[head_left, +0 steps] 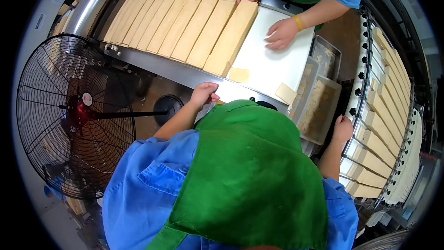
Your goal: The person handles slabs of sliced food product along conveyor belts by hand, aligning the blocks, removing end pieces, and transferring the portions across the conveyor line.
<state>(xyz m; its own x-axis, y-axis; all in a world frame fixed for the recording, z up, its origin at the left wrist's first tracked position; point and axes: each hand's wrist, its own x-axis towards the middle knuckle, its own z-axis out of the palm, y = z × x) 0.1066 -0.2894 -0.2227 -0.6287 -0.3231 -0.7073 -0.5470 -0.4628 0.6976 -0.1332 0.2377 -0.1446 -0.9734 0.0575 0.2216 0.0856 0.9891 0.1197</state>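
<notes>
hands (pixel 204 94) near strips (pixel 217 37), seemingly apart

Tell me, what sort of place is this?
Probably a food factory line. Long pale slabs lie side by side on a white conveyor belt, a rack on the right carries more, and the workers wear green aprons. A big fan stands alongside.

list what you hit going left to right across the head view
fan → left hand at the conveyor's near edge → small loose slab → plastic bins → right hand → rack of slabs
</notes>
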